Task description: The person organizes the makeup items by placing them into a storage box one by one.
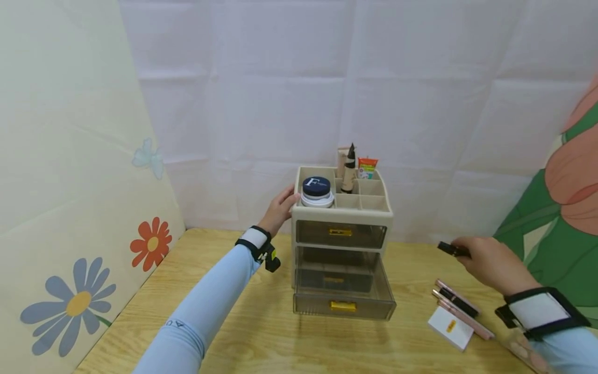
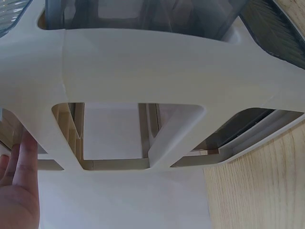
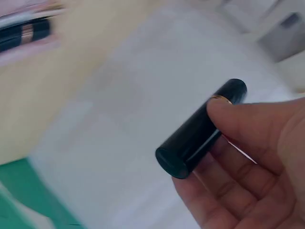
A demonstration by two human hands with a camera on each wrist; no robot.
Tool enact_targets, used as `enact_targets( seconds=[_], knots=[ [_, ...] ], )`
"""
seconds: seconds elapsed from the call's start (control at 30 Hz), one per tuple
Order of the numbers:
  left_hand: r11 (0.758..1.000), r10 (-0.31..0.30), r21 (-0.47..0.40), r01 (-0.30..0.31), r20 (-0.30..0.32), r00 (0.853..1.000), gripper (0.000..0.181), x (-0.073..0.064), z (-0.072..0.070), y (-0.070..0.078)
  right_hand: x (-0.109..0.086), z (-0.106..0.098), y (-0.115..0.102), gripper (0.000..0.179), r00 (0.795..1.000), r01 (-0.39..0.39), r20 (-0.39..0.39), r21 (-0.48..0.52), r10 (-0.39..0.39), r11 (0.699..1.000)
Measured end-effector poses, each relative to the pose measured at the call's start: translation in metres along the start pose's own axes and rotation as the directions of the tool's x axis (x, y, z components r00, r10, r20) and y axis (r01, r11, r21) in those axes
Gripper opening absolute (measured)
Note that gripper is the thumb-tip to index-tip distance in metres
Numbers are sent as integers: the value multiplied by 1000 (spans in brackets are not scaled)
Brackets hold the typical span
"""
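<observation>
A person's right hand point(image 1: 495, 263) pinches a black tube point(image 3: 190, 138) between thumb and curled fingers, its long axis slanting across the grip and one end jutting left toward a drawer organizer point(image 1: 343, 213), against which the left hand point(image 1: 279, 210) lays outstretched fingers.

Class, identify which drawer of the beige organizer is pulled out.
The drawer directly beneath the top drawer: its front juts forward, whereas the top one sits flush.

A white F point(image 1: 311, 183) marks the navy lid point(image 1: 317, 190); the left sleeve point(image 1: 192, 326) bears unclear letters point(image 1: 175, 323).
</observation>
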State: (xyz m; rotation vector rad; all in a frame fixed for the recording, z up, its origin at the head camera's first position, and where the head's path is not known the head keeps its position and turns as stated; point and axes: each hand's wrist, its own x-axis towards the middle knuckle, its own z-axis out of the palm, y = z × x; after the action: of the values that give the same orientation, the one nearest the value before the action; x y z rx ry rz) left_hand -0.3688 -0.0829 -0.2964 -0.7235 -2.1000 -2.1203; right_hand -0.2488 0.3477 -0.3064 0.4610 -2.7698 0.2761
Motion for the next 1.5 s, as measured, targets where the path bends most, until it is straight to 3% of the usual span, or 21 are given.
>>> enact_targets(
  seconds=[0.33, 0.5, 0.7, 0.9, 1.03, 1.23, 1.5],
  knots=[
    [1000, 13, -7, -13, 10, 1000, 57, 0, -1, -1, 9, -38, -79, 26, 986, 165, -21, -27, -166, 986],
    [1000, 3, 7, -3, 4, 1000, 55, 1, 0, -1, 16, -43, -115, 25, 959, 282, -9, -33, -282, 959],
    [1000, 6, 16, -6, 21, 1000, 56, 2, -2, -1, 30, -38, -146, 23, 923, 378, 66, 23, -379, 925],
    [1000, 2, 11, -2, 6, 1000, 56, 2, -1, -2, 47, -23, -166, 23, 907, 366, 202, 58, -370, 929],
    [1000, 11, 9, -11, 4, 1000, 57, 2, -1, -2, 60, -12, -177, 18, 884, 332, 317, 93, -344, 939],
    [1000, 9, 1, -9, 13, 1000, 57, 3, -1, -2, 74, 9, -189, 19, 821, 338, 427, 170, -378, 926],
    [1000, 19, -9, -19, 18, 1000, 56, 3, -1, -4, 83, 32, -202, 23, 756, 303, 542, 209, -368, 930]
  ],
)
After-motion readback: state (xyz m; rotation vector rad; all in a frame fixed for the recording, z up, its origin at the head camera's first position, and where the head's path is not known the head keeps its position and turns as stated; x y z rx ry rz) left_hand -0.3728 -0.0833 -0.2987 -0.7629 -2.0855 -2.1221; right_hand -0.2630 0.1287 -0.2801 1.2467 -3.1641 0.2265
